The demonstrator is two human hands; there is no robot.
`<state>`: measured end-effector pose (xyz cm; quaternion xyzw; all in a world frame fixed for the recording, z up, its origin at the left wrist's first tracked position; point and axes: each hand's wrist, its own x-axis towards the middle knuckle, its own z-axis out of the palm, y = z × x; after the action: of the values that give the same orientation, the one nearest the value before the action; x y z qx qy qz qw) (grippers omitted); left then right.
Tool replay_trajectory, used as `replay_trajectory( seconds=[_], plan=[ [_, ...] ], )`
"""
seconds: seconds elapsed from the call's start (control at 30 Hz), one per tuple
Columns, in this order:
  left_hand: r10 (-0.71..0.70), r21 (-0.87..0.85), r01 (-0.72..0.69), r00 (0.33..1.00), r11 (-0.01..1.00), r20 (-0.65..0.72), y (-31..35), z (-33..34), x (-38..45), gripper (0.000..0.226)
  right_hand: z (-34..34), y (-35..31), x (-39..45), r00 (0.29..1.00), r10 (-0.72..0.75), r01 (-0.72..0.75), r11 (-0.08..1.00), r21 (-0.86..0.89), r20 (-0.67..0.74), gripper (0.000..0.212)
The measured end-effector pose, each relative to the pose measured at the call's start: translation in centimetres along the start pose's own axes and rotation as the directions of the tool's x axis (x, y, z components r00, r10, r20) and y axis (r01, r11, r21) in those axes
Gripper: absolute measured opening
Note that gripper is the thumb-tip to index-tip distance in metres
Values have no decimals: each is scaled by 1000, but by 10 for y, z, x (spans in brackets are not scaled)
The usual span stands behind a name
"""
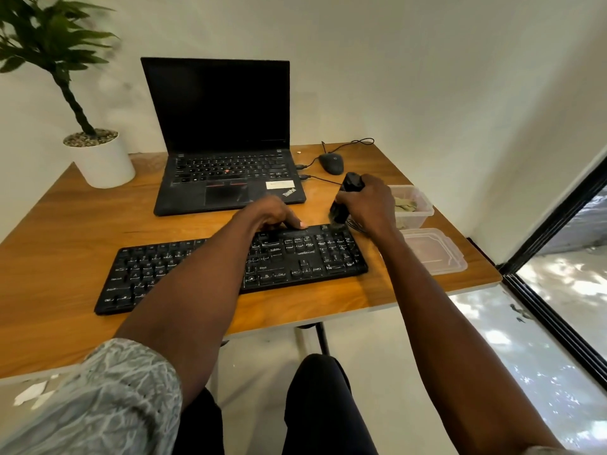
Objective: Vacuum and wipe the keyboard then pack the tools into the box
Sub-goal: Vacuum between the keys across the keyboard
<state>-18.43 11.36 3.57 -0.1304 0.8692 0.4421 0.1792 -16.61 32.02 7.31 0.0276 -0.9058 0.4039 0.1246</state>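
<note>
A black keyboard lies across the wooden desk in front of me. My left hand rests on its far edge, fingers laid flat on the top rows. My right hand grips a small black handheld vacuum, held upright with its brush end touching the keyboard's far right corner. A clear plastic box with a greenish cloth inside stands just right of my right hand. Its clear lid lies nearer me by the desk's right edge.
An open black laptop sits behind the keyboard, with a wired black mouse to its right and cables running between them. A potted plant stands at the back left. The desk's right edge is near a glass door.
</note>
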Motion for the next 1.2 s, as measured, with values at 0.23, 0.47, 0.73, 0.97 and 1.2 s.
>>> replay_trajectory(
  seconds=[0.23, 0.47, 0.73, 0.97, 1.2],
  plan=[
    [3, -15, -3, 1000, 1000, -3, 0, -1, 1, 21, 6, 0, 1, 986, 51, -66, 994, 90, 160, 47],
    [-8, -18, 8, 1000, 1000, 21, -3, 0, 6, 31, 2, 4, 1, 997, -15, 20, 997, -71, 72, 44],
    [-4, -8, 4, 1000, 1000, 24, -2, -1, 6, 37, 3, 7, -1, 998, -41, 45, 995, -90, 53, 42],
    [-1, -7, 1, 1000, 1000, 18, -1, 2, 5, 34, 2, 11, -7, 999, -14, 16, 997, -75, 36, 35],
    [-5, -13, 5, 1000, 1000, 15, -3, 0, 5, 32, 9, 2, -14, 998, 35, -30, 997, -72, 61, 40]
  ],
)
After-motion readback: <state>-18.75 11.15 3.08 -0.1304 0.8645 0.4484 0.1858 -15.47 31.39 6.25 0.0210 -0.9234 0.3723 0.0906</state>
